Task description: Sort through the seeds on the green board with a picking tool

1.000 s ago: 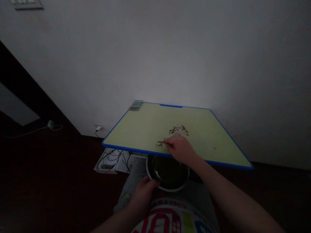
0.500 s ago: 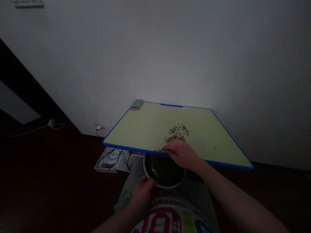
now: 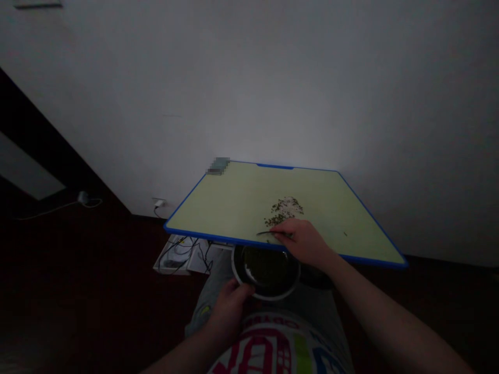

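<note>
Dark small grains, loosely scattered near thin tool in right hand.

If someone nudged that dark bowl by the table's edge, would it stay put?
The bowl might tip or slide if let go, as it seems to sit over the lap, not a flat surface. The left hand at its rim probably steadies it. It looks stiff: the rim stays round under the thumb.
</note>
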Available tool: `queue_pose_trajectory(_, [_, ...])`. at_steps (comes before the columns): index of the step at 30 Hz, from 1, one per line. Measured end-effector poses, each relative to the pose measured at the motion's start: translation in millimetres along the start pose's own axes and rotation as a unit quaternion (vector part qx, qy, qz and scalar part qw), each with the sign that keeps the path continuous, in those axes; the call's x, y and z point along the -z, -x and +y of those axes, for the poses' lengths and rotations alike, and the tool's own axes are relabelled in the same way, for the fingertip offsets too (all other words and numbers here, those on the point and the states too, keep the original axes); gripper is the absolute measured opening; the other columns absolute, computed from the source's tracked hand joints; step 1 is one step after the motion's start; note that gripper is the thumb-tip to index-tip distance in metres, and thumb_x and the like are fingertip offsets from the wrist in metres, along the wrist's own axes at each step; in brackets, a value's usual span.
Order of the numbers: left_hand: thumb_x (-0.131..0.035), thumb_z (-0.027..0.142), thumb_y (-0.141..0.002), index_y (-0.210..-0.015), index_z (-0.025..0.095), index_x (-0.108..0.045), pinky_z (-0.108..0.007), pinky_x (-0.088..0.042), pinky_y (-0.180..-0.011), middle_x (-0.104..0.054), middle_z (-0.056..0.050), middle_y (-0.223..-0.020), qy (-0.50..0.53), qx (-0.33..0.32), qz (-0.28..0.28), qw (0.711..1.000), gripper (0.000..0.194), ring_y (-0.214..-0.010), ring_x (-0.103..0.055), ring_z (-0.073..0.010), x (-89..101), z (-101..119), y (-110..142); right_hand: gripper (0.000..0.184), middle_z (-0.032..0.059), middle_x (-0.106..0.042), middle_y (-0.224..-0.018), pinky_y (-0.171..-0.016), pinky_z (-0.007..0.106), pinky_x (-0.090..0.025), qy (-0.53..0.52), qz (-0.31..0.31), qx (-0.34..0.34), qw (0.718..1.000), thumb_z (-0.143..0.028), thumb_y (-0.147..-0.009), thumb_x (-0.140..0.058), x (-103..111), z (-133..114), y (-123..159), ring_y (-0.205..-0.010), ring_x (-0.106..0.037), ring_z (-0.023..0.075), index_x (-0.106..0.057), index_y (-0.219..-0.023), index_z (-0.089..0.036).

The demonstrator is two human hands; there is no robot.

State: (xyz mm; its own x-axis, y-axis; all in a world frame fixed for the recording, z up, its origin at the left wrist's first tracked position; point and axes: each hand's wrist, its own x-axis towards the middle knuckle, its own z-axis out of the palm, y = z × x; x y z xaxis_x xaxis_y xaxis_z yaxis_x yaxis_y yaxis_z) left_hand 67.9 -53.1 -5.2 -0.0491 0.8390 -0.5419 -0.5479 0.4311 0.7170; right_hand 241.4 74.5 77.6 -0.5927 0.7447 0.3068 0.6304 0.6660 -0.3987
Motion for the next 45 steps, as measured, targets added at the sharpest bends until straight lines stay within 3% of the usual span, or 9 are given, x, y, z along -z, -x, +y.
queue_pose_trajectory(11, [-0.063, 0.014, -0.058, -0.079, 0.015, -0.066, -0.029, -0.051, -0.055, -0.074, -0.003, -0.067, 0.016, 0.011, 0.001, 1.0, 0.022, -0.058, -0.067, -0.0191, -4.7, 3, 1, 0.028, 0.0037, -0.075, -0.1, -0.08, 0.033, -0.053, -0.011, 0.031, -0.091, 0.995, -0.023, -0.083, -0.058, 21, 23, 12, -0.088, -0.07, 0.0211, -0.072, -0.107, -0.022])
queue_pose_trajectory(14, [-0.063, 0.014, -0.057, -0.077, 0.016, -0.066, -0.028, -0.051, -0.055, -0.074, -0.002, -0.066, 0.011, 0.013, 0.022, 1.0, 0.02, -0.058, -0.067, -0.0187, -5.4, 4, 1, 0.029, 0.003, -0.075, -0.098, -0.079, 0.032, -0.054, -0.027, 0.033, -0.115, 0.993, -0.023, -0.082, -0.058, 23, 28, 14, -0.087, -0.07, 0.0205, -0.072, -0.108, -0.022])
queue_pose_trajectory(18, [-0.064, 0.014, -0.056, -0.075, 0.016, -0.065, -0.028, -0.051, -0.055, -0.074, -0.002, -0.065, 0.016, 0.013, 0.011, 1.0, 0.019, -0.058, -0.068, -0.0193, -6.0, 5, 3, 0.031, 0.0036, -0.075, -0.095, -0.079, 0.032, -0.054, -0.054, 0.014, -0.136, 0.989, -0.022, -0.081, -0.059, 18, 31, 12, -0.085, -0.07, 0.0201, -0.07, -0.11, -0.02])
queue_pose_trajectory(27, [-0.064, 0.013, -0.058, -0.076, 0.017, -0.067, -0.026, -0.051, -0.055, -0.075, -0.002, -0.068, 0.017, 0.014, 0.007, 1.0, 0.019, -0.059, -0.068, -0.0176, -5.5, 3, 1, 0.034, 0.0055, -0.073, -0.105, -0.083, 0.033, -0.052, -0.053, -0.046, -0.084, 0.994, -0.02, -0.08, -0.058, 3, 22, -9, -0.093, -0.069, 0.0212, -0.07, -0.112, -0.02])
queue_pose_trajectory(36, [-0.065, 0.015, -0.059, -0.08, 0.016, -0.067, -0.028, -0.052, -0.057, -0.075, -0.004, -0.072, 0.007, 0.002, 0.001, 1.0, 0.021, -0.064, -0.068, -0.0193, -2.7, 2, -2, 0.035, 0.0037, -0.075, -0.091, -0.074, 0.03, -0.052, -0.118, -0.099, -0.075, 0.985, -0.024, -0.08, -0.061, -1, 28, -16, -0.079, -0.068, 0.0182, -0.069, -0.114, -0.02])
queue_pose_trajectory(40, [-0.065, 0.015, -0.059, -0.079, 0.017, -0.066, -0.029, -0.052, -0.057, -0.074, -0.003, -0.07, 0.0, 0.013, 0.011, 1.0, 0.02, -0.06, -0.067, -0.0187, -5.4, 6, 1, 0.034, 0.0029, -0.074, -0.091, -0.075, 0.03, -0.052, -0.174, -0.078, -0.071, 0.979, -0.026, -0.079, -0.061, 2, 34, -9, -0.08, -0.068, 0.0177, -0.069, -0.111, -0.02])
queue_pose_trajectory(45, [-0.064, 0.014, -0.059, -0.077, 0.017, -0.066, -0.029, -0.053, -0.058, -0.074, -0.003, -0.07, 0.001, 0.006, 0.007, 1.0, 0.019, -0.062, -0.068, -0.0194, -5.3, 5, 1, 0.036, 0.0047, -0.075, -0.089, -0.076, 0.032, -0.053, -0.21, 0.018, -0.137, 0.968, -0.029, -0.077, -0.06, 23, 57, 17, -0.08, -0.068, 0.0187, -0.069, -0.111, -0.019])
